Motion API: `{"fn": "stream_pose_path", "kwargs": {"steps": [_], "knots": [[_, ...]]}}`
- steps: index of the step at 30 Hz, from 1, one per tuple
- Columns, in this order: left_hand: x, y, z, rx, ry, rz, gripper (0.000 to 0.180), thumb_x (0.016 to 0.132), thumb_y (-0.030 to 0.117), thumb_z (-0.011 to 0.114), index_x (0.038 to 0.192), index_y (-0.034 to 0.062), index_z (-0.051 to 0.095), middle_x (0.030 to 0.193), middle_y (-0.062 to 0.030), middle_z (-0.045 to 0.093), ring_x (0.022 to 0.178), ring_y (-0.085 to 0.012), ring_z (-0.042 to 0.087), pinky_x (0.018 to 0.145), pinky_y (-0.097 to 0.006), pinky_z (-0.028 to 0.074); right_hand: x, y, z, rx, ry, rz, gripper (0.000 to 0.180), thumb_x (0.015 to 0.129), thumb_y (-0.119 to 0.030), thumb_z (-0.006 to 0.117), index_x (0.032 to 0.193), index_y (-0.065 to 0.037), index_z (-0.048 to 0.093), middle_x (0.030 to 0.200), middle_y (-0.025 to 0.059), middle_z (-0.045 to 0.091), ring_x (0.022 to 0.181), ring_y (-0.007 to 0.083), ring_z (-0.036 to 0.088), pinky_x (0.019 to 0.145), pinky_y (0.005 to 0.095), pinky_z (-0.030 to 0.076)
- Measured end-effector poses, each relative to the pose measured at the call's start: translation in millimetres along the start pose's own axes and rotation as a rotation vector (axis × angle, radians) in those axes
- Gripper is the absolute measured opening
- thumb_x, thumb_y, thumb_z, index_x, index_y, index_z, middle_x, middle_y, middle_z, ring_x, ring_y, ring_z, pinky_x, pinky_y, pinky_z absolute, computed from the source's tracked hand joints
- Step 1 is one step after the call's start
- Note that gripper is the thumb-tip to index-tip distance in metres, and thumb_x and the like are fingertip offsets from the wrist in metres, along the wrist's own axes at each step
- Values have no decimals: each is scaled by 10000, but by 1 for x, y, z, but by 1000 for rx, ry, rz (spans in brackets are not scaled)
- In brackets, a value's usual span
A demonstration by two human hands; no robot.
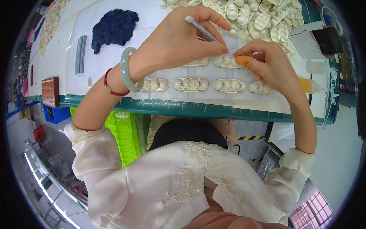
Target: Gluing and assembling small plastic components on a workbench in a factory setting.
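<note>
The cream piece (224,61) sits on the white table (99,78) by your two hands, behind a front row of similar pieces (190,84). Your left hand (177,41) is just above it, with its fingers bent round a thin gray stick (202,29). Your right hand (272,65) is at its right end, fingers curled; I can't tell if they grip it. An orange wrap (244,62) covers one finger. A dark blue cloth (115,28) lies on the table, off to the left.
</note>
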State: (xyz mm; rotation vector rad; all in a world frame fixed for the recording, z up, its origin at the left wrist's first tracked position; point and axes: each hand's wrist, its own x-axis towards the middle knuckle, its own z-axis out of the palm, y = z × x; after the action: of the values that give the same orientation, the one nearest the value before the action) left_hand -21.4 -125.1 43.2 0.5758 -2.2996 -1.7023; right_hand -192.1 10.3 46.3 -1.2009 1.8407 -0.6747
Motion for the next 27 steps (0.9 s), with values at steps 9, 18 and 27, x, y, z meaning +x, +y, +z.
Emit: {"fn": "stream_pose_path", "kwargs": {"steps": [9, 18, 27], "knots": [[17, -2, 9, 33, -134, -2, 313, 738, 35, 693, 1040, 55, 612, 786, -33, 651, 719, -69, 598, 638, -183, 469, 9, -2, -8, 148, -147, 108, 147, 799, -72, 566, 863, 53, 611, 510, 6, 494, 349, 49, 411, 323, 224, 309], [29, 7, 3, -30, -298, -40, 197, 717, -38, 674, 874, 2, 561, 699, -50, 610, 644, -75, 568, 589, -204, 468, 14, -1, -5, 131, -129, 97, 115, 792, -67, 572, 830, 38, 597, 576, 36, 524, 355, 46, 409, 318, 206, 291], [27, 16, 8, 155, -277, 106, 145, 691, -52, 633, 773, 1, 525, 646, -51, 577, 592, -78, 519, 540, -224, 434, 44, 14, -16, 225, -297, 318, 187, 802, -157, 681, 857, 9, 614, 630, 49, 576, 437, 85, 469, 378, 218, 338]]}}
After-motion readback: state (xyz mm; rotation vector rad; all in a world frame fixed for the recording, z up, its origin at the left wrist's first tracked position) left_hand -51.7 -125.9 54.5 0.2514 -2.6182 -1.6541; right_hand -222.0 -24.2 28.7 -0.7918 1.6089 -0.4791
